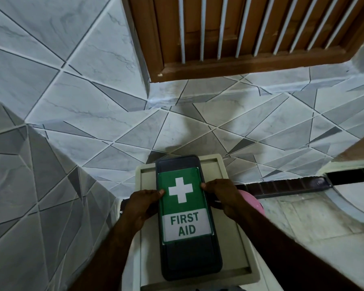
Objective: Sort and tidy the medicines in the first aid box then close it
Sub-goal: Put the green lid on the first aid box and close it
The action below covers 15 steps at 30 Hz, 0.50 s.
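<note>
The first aid box (pixel 187 257) is a dark blue oblong case with a green label bearing a white cross and the words FIRST AID. Its lid is down, and it lies lengthwise on a cream plastic stool (pixel 233 244). My left hand (pixel 142 203) grips its left edge, thumb on the green label. On the right edge sits my right hand (pixel 221 193), its thumb also on the label. No medicines are visible; the inside of the box is hidden.
Grey and white tiled walls rise to the left and ahead. A brown wooden window frame (pixel 240 68) with white bars sits above. A pink object (pixel 252 201) shows behind my right wrist. A dark tiled ledge (pixel 292 185) runs to the right.
</note>
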Motion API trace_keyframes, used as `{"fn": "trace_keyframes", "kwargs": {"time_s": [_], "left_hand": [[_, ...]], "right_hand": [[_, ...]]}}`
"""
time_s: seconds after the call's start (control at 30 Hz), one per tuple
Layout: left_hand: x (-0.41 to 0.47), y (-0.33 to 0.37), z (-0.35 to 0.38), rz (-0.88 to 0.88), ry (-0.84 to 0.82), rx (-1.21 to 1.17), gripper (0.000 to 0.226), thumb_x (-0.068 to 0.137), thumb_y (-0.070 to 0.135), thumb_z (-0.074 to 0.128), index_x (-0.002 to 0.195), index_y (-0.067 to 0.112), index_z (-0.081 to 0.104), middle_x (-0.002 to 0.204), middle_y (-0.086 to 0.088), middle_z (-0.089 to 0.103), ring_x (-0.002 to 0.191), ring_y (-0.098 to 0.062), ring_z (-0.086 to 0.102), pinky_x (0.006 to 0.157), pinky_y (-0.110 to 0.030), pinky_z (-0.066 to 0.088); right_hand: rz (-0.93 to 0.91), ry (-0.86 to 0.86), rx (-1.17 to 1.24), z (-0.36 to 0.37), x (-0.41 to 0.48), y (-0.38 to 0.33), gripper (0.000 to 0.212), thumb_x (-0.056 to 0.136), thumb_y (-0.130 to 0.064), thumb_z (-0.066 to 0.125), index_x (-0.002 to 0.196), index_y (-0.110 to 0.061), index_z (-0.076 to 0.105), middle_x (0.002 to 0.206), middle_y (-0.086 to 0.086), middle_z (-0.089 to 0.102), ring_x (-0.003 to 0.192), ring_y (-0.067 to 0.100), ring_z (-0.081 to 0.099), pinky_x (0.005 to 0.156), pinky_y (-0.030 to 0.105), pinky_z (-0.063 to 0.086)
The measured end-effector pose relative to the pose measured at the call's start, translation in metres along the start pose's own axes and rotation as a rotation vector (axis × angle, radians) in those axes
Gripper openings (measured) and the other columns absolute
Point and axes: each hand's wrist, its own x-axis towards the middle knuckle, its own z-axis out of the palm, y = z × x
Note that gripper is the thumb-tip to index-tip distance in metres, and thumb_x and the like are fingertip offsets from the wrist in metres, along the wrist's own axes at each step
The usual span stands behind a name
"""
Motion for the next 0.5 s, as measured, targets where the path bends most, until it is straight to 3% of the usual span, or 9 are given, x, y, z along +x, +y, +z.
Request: {"fn": "trace_keyframes", "kwargs": {"time_s": [0.1,0.23,0.37,0.5], "left_hand": [[0.022,0.021,0.006,0.059,0.018,-0.082,0.03,0.084,0.016,0.069,0.106,-0.004,0.064,0.102,-0.023,0.072,0.085,-0.033,0.071,0.08,-0.041,0.058],[0.05,0.046,0.02,0.122,0.097,-0.125,0.036,0.084,0.022,0.069,0.109,-0.003,0.063,0.101,-0.023,0.07,0.079,-0.03,0.068,0.064,-0.033,0.056],[0.065,0.057,0.027,0.083,0.15,-0.165,0.034,0.084,0.016,0.069,0.109,-0.007,0.062,0.1,-0.022,0.068,0.082,-0.031,0.066,0.057,-0.032,0.06],[0.075,0.06,0.03,0.046,0.235,-0.117,0.039,0.08,0.011,0.073,0.11,-0.011,0.06,0.099,-0.025,0.067,0.085,-0.034,0.066,0.077,-0.042,0.059]], "right_hand": [[-0.057,0.033,0.03,0.011,0.014,-0.022,0.035,0.083,-0.021,0.07,0.101,0.007,0.061,0.1,0.024,0.069,0.083,0.03,0.065,0.079,0.042,0.054],[-0.14,0.098,0.016,0.026,0.038,-0.043,0.025,0.081,-0.032,0.072,0.08,-0.009,0.064,0.095,0.021,0.07,0.092,0.037,0.067,0.082,0.05,0.055],[-0.159,0.156,-0.067,0.031,0.059,-0.055,0.033,0.081,-0.036,0.071,0.069,-0.007,0.062,0.083,0.018,0.068,0.079,0.031,0.065,0.076,0.045,0.056],[-0.165,0.181,-0.175,0.035,0.064,-0.057,0.031,0.085,-0.034,0.065,0.061,-0.019,0.054,0.075,0.004,0.061,0.077,0.022,0.059,0.083,0.04,0.054]]}}
